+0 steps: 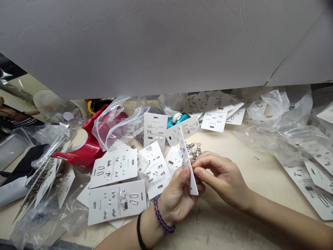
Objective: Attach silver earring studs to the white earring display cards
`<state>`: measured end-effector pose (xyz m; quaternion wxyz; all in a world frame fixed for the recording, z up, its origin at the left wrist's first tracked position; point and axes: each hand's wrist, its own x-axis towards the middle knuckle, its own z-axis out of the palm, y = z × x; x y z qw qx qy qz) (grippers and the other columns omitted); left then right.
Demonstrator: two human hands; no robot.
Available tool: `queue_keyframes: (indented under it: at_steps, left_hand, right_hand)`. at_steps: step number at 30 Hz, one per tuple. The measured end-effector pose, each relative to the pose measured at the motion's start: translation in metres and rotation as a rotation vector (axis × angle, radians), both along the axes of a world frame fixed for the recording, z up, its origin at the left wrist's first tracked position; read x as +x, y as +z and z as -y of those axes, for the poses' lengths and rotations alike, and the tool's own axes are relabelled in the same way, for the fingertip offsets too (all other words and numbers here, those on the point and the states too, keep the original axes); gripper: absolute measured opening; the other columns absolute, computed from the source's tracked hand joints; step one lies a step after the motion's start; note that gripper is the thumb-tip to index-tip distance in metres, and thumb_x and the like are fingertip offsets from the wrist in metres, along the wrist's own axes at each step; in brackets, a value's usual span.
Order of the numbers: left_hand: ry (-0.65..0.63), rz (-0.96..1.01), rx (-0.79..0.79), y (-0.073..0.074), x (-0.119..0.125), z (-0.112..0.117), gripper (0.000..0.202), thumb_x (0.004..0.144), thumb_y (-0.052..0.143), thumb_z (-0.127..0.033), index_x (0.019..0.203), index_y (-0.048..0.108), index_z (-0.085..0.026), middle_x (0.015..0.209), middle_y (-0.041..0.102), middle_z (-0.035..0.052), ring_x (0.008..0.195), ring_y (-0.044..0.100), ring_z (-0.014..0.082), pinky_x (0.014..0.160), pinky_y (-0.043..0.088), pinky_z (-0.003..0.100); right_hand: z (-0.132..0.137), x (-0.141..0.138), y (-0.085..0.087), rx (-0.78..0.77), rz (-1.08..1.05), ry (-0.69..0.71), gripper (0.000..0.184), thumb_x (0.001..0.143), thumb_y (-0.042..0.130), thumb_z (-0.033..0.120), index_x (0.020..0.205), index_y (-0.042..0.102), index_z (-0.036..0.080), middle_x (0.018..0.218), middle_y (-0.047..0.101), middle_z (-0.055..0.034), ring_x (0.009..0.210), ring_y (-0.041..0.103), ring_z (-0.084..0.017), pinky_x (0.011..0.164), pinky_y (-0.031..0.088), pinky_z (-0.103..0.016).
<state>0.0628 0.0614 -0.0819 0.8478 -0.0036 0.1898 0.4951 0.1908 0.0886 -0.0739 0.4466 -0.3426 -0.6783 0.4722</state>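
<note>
My left hand grips a white earring card, held nearly edge-on above the beige table. A purple bead bracelet and a black band sit on that wrist. My right hand is closed in a pinch at the card's back side, fingertips touching it; what it pinches is too small to make out. A small pile of loose metal earring parts lies just behind the card.
Several white earring cards are scattered left of my hands, more at the back and right. A red container with plastic bags sits left; crumpled clear plastic right. A large white sheet overhangs the back.
</note>
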Motion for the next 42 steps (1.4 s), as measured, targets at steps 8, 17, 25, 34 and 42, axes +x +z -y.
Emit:
queue_keyframes:
  at_steps: [8,17,25,34,42]
  left_hand:
    - [-0.028,-0.016,-0.028,-0.004,-0.002,-0.002,0.015,0.066,0.071,-0.018,0.076,0.062,-0.011,0.067,0.059,-0.0013,0.058,0.055,0.0024,0.053,0.044,0.010]
    - [-0.086,0.014,-0.040,-0.003,-0.009,-0.002,0.025,0.063,0.073,-0.016,0.081,0.057,-0.016,0.068,0.054,-0.0042,0.054,0.051,0.0012,0.047,0.039,0.010]
    - [-0.086,-0.087,-0.018,-0.007,-0.005,-0.001,0.024,0.061,0.074,-0.023,0.077,0.061,-0.012,0.066,0.054,-0.0018,0.057,0.052,0.0032,0.052,0.043,0.011]
    - [-0.077,-0.161,-0.014,-0.007,-0.003,-0.003,0.024,0.062,0.073,-0.025,0.079,0.060,-0.013,0.071,0.055,-0.0011,0.057,0.050,0.0035,0.050,0.041,0.012]
    - [-0.109,-0.183,0.038,-0.004,-0.006,-0.004,0.026,0.061,0.074,-0.025,0.081,0.061,-0.013,0.070,0.053,-0.0006,0.056,0.048,0.0036,0.050,0.039,0.013]
  right_hand:
    - [0.002,-0.001,-0.002,0.013,-0.001,-0.032,0.006,0.079,0.058,0.014,0.080,0.063,0.018,0.079,0.062,-0.0023,0.069,0.058,-0.011,0.063,0.049,-0.023]
    - [-0.001,0.002,0.007,0.039,-0.006,0.034,0.006,0.078,0.057,0.012,0.079,0.059,0.017,0.075,0.060,-0.0003,0.069,0.057,-0.009,0.063,0.048,-0.021]
    - [0.002,0.000,0.004,0.059,0.043,0.054,0.006,0.080,0.053,0.011,0.077,0.054,0.017,0.072,0.054,0.0007,0.062,0.051,-0.008,0.055,0.045,-0.019]
    - [0.001,0.001,0.003,0.127,0.147,0.013,0.006,0.080,0.053,0.012,0.078,0.057,0.016,0.072,0.056,-0.0001,0.064,0.052,-0.009,0.059,0.044,-0.021]
    - [-0.001,0.003,0.011,0.093,0.187,0.048,0.009,0.080,0.051,0.013,0.078,0.058,0.017,0.071,0.057,-0.0014,0.065,0.053,-0.011,0.059,0.045,-0.023]
